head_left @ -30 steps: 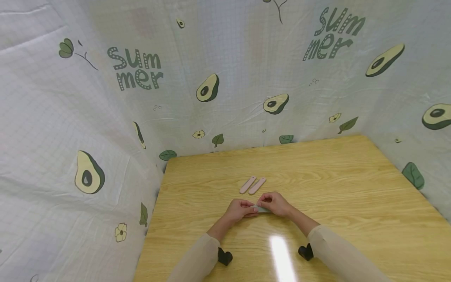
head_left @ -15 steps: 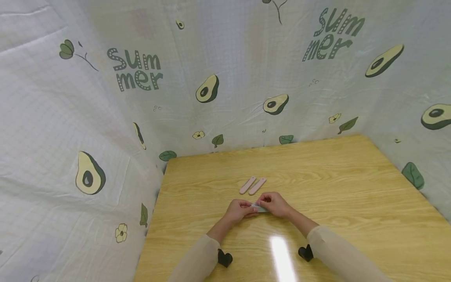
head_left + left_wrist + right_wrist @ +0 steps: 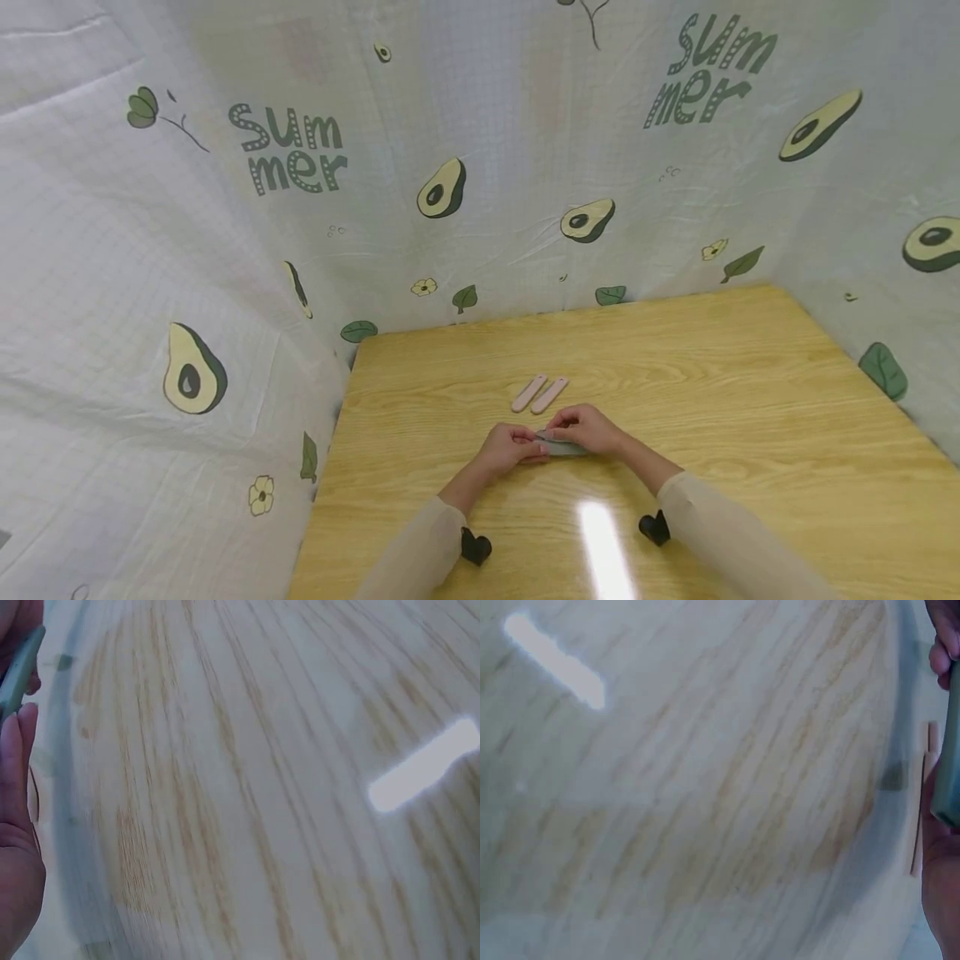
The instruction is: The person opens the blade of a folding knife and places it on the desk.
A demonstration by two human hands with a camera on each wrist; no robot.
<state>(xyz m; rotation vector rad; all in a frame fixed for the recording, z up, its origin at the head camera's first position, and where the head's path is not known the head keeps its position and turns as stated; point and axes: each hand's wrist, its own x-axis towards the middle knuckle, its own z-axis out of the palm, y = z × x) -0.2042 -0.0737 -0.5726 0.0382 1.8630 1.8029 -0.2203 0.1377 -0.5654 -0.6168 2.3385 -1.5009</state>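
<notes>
A slim grey-green bar (image 3: 564, 449) with a rounded end is held between both hands near the middle of the table. My left hand (image 3: 504, 447) pinches its left end between thumb and fingers. At its upper edge, the fingertips of my right hand (image 3: 591, 431) pinch a thin grey part that lies along the bar; I cannot tell what kind of thing it is. The left wrist view catches the bar (image 3: 24, 669) above the left thumb. Smooth and pale green, the bar (image 3: 949, 761) also shows at the edge of the right wrist view.
Just beyond the hands lie two flat pink bars (image 3: 529, 393), side by side and slanted, each with a small hole at its far end. The wooden table (image 3: 712, 400) meets a patterned white cloth (image 3: 510, 250) at the back and sides.
The right hand's fingers have shifted slightly up and flattened along the bar. More of the bar's right end now shows under them. The left hand keeps its place; the pink bars lie still.
</notes>
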